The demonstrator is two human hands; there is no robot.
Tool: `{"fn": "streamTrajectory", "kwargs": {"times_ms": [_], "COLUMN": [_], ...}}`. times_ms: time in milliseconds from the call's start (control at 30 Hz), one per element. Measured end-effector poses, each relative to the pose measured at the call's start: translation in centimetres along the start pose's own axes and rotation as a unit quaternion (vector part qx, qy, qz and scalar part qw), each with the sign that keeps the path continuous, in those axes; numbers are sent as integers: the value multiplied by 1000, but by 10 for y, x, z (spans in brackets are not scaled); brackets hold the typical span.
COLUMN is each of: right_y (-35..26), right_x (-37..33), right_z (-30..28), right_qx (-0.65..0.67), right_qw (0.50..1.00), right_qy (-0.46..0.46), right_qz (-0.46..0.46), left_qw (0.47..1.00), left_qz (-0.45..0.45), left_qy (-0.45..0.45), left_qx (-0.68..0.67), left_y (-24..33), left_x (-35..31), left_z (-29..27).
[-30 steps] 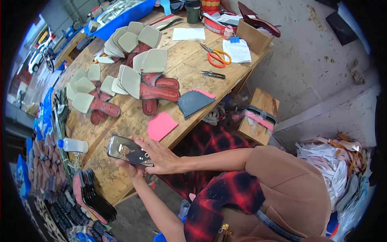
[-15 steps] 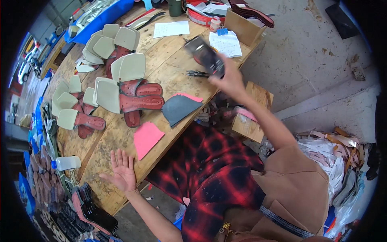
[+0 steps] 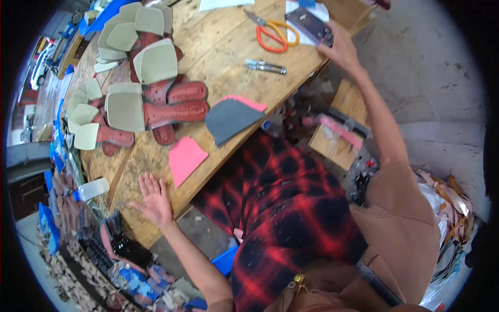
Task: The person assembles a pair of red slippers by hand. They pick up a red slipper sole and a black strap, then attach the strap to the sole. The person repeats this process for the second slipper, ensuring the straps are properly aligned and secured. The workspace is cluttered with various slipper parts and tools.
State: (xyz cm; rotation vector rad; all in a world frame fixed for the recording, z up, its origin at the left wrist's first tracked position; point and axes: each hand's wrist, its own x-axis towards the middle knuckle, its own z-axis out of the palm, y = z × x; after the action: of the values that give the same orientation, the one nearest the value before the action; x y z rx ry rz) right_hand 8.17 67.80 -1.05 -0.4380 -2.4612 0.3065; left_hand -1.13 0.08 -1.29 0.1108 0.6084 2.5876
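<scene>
My right hand (image 3: 340,49) grips the near right edge of a black smartphone (image 3: 310,26), which lies on or just over a white sheet of paper at the table's right end. Left of the phone are scissors (image 3: 273,36) with orange handles, and nearer to me lies a pair of small metal thread snips (image 3: 265,66). My left hand (image 3: 155,200) is open, palm up with fingers spread, at the front edge of the wooden table. Just beyond it lies a pink cut piece (image 3: 187,160). A dark grey cut piece (image 3: 233,122) rests over another pink one.
Stacks of red shoe pieces with cream flaps (image 3: 125,106) cover the left and middle of the table (image 3: 223,70). A white bottle (image 3: 94,189) lies at the left edge. A wooden stool (image 3: 332,148) with scraps stands below the table's right side.
My right hand has carried the phone away to the right, down toward the paper, uncovering the scissors. My left hand stays open on the table's edge. The whole view has shifted.
</scene>
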Motion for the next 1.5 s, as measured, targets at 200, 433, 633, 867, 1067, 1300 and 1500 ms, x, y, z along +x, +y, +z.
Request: {"fn": "streamTrajectory", "kwargs": {"times_ms": [200,433,633,867,1067,1300,1500], "right_y": [12,-79,-145,-127,-126,-72,-40], "right_x": [-4,-29,3,-7,-15,-57,-130], "right_z": [9,-7,33,35,49,0,-29], "right_qx": [-40,-17,167,199,144,435,19], "right_qw": [999,997,974,970,971,878,953], "right_qy": [-22,69,18,-101,-101,-166,-290], "right_qz": [23,-30,-150,-98,-161,109,85], "left_qw": [999,998,993,990,988,980,982], "left_qz": [11,38,86,117,131,160,173], "left_qy": [26,53,79,83,84,113,62], "left_qx": [-29,-18,5,-11,-2,28,-45], "left_y": [0,-3,-4,-7,-5,-15,-36], "left_x": [-4,0,-13,-10,-12,-7,-30], "left_z": [-4,2,-16,-18,-21,-17,-12]}}
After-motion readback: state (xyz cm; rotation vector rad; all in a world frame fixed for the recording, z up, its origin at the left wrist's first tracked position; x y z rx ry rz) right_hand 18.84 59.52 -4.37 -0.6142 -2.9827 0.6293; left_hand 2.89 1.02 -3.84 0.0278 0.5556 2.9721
